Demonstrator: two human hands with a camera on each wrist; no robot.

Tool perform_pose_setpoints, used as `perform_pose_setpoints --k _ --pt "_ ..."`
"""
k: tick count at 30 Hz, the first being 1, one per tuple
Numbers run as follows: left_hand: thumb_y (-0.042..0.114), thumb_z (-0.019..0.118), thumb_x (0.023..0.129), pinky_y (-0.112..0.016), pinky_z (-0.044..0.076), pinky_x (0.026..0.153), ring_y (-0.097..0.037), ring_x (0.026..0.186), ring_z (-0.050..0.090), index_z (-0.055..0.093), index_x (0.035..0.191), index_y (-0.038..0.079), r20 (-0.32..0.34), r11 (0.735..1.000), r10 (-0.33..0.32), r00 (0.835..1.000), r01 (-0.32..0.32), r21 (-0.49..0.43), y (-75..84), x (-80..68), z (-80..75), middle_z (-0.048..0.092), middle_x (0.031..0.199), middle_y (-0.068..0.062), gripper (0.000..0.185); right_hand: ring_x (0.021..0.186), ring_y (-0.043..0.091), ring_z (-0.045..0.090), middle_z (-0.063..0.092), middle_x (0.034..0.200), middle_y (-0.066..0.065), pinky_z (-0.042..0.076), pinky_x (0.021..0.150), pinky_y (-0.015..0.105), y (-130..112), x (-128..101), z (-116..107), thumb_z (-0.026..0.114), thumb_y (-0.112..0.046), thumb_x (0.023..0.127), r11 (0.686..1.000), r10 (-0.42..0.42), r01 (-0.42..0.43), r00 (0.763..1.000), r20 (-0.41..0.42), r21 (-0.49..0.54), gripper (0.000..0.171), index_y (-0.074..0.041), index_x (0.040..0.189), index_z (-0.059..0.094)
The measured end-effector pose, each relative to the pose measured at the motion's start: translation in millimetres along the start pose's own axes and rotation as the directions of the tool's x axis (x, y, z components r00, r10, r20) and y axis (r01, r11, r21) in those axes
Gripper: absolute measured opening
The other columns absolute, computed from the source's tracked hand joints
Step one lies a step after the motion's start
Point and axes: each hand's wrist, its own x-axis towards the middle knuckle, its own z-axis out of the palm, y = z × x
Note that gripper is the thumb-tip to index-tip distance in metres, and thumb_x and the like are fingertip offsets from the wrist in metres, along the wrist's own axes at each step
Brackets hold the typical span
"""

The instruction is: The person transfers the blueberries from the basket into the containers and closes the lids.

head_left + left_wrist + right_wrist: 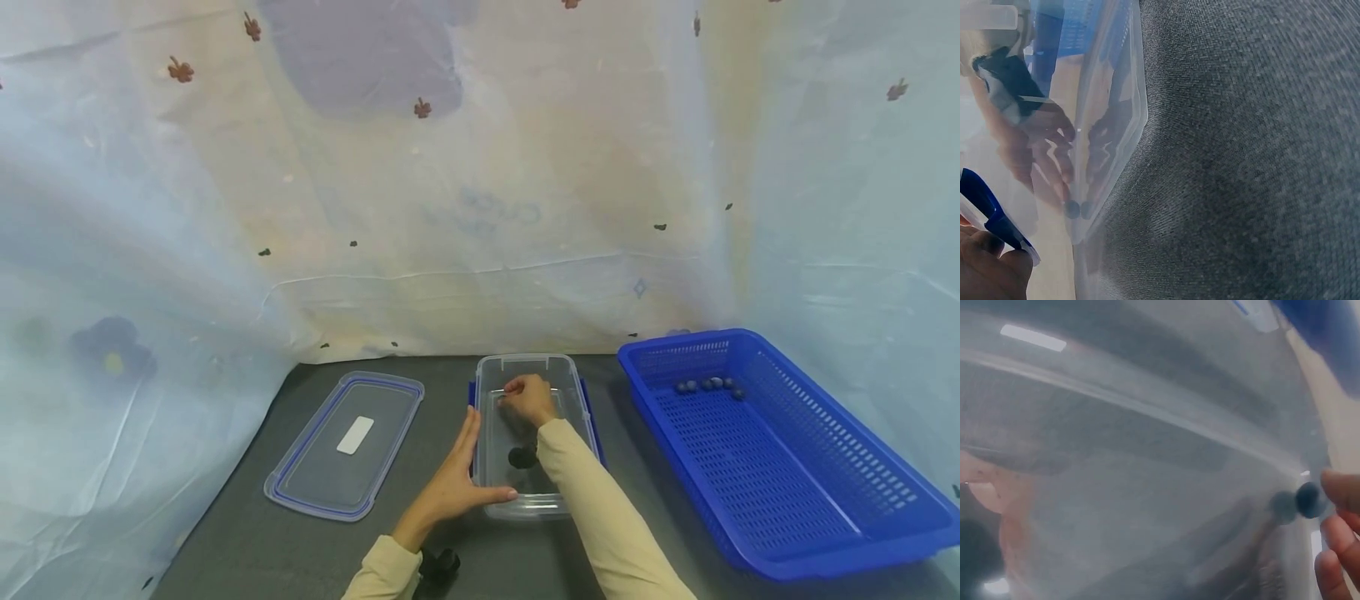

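Observation:
A clear plastic container (525,360) with blue side clips stands on the dark grey table. My right hand (525,396) reaches down into its far end with curled fingers, and the fingertips (1341,487) hold a small dark blue bead (1307,499) against the clear wall. Through that wall the bead (1072,208) also shows in the left wrist view. My left hand (459,477) lies flat along the container's left side, fingers straight, thumb across its near rim. The thumb (991,269) sits by a blue clip (985,212).
The container's clear lid (345,446) with a blue seal lies flat to the left. On the right stands a long blue mesh basket (787,475), with several dark beads (708,385) at its far end. Pale floral cloth hangs behind and at both sides.

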Motion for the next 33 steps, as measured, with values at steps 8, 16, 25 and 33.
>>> perform_pose_setpoints --k 8,16,25,33 --pt "0.043 0.084 0.073 -0.061 0.019 0.108 -0.035 0.144 -0.001 -0.001 0.156 0.01 0.013 1.0 -0.013 1.0 0.014 -0.007 -3.6 -0.6 0.6 -0.011 0.16 -0.012 0.123 0.079 0.028 0.066 0.071 0.085 0.011 0.051 0.082 0.046 -14.2 3.0 -13.4 0.074 -0.009 0.083 0.991 -0.131 0.132 0.991 -0.017 0.023 0.017 0.004 0.094 0.072" --pt "0.04 0.086 0.072 -0.061 0.018 0.109 -0.037 0.143 0.002 0.0 0.156 0.009 -0.002 1.0 0.009 1.0 -0.009 0.0 -4.4 -0.1 1.2 -0.009 0.16 -0.014 0.124 0.094 0.024 0.063 0.069 0.1 0.005 0.042 0.089 0.052 -35.1 4.5 -37.9 0.07 -0.024 0.088 0.937 -0.225 0.246 0.968 0.111 -0.248 0.028 -0.006 0.11 0.069" --pt "0.038 0.086 0.072 -0.062 0.016 0.108 -0.039 0.143 0.003 0.002 0.156 0.006 -0.005 1.0 0.018 1.0 -0.018 0.0 -3.7 -0.7 1.3 -0.007 0.16 -0.016 0.123 0.107 0.03 0.059 0.066 0.115 0.01 0.041 0.094 0.055 -47.2 4.4 -74.1 0.072 -0.025 0.088 0.829 -0.295 0.348 0.937 0.186 -0.437 0.038 -0.007 0.12 0.065" --pt "0.039 0.086 0.071 -0.061 0.014 0.109 -0.038 0.143 0.003 0.002 0.156 0.006 -0.012 1.0 0.022 1.0 -0.022 0.012 -3.4 -1.4 0.6 -0.007 0.16 -0.016 0.124 0.11 0.032 0.056 0.063 0.119 0.009 0.038 0.092 0.055 -48.5 -0.8 -112.3 0.071 -0.026 0.087 0.727 -0.356 0.378 0.921 0.156 -0.573 0.04 -0.011 0.123 0.063"
